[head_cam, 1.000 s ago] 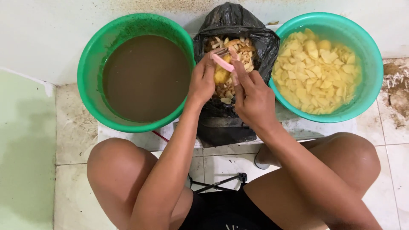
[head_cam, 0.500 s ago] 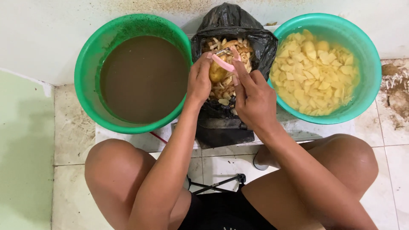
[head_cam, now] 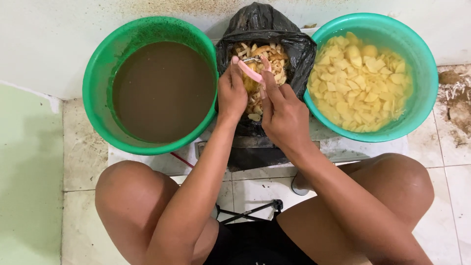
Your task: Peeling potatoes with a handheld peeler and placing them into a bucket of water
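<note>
A: Two green basins: the left basin (head_cam: pixel 98 98) has muddy brown water, the right basin (head_cam: pixel 427 73) has cut potato pieces in water. One black bag (head_cam: pixel 299 54) holds peels.

B: Your left hand (head_cam: pixel 231 95) grips one potato (head_cam: pixel 250 84) over the bag, and your right hand (head_cam: pixel 284 115) is closed on a pink peeler (head_cam: pixel 251 71).

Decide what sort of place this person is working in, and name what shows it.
Probably a home kitchen floor or wash area: stained floor tiles, a green basin of muddy water, a basin of peeled potato pieces and a black peel bag.
</note>
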